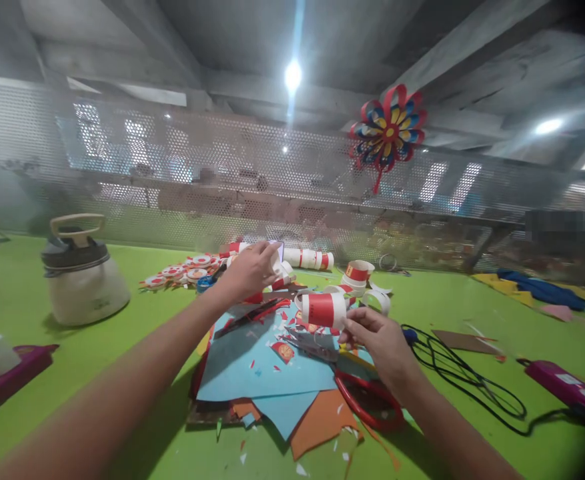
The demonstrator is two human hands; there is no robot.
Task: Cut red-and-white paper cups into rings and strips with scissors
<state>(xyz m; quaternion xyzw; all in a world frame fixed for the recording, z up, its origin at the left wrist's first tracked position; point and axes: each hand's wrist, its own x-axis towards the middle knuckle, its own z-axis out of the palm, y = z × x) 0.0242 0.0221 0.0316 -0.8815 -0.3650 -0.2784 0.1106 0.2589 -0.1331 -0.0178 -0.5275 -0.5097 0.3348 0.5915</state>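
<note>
In my right hand (pixel 379 340) is a red and white paper cup (pixel 322 310), tipped on its side and pinched at the right rim between thumb and fingers. My left hand (pixel 255 270) reaches across to the back of the work area. Its fingers are bent but apart, close to a small lit screen (pixel 276 251) and white cup pieces; whether they touch these is unclear. Below the cup, large scissors with red handles (pixel 367 403) lie on light blue paper sheets (pixel 252 363) strewn with red and white scraps. Another pair of scissors (pixel 257 312) rests behind.
A row of nested paper cups (pixel 309 259) lies at the back, with an upright cup (pixel 358 272) to its right. Cut flower-like cup pieces (pixel 187 272) and a white kettle (pixel 86 280) stand left. A black cable (pixel 465 380) coils right. A paper pinwheel (pixel 389 133) hangs on the mesh.
</note>
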